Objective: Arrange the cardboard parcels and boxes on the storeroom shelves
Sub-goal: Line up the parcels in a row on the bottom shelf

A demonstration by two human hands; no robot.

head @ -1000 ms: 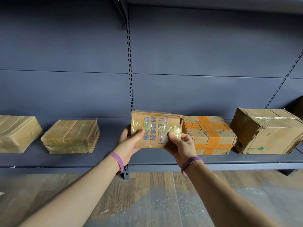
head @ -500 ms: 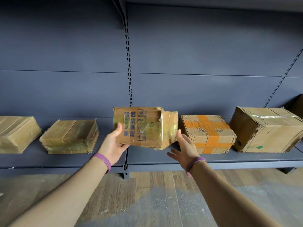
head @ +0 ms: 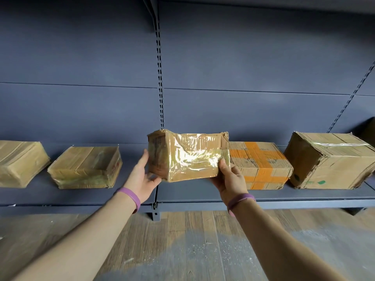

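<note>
A small cardboard parcel [head: 187, 154] wrapped in shiny clear tape is held just above the low grey shelf [head: 203, 199], its glossy taped face toward me. My left hand [head: 143, 177] grips its lower left corner, thumb up along the side. My right hand [head: 229, 177] holds its lower right corner from beneath. Directly right of it on the shelf sits a box with orange tape [head: 261, 165], almost touching the parcel. Further right stands a larger plain box [head: 330, 161].
Two flat taped parcels lie on the left shelf section, one [head: 87, 167] nearer and one [head: 19, 161] at the frame's edge. A slotted upright [head: 160, 78] divides the shelf bays. Another shelf edge runs overhead. Wooden floor [head: 182, 240] lies below.
The parcel has been turned in my hands: its printed blue-lettered face swung left and away, the glossy taped face now fronts me. My right hand let go, then gripped the lower right corner.
</note>
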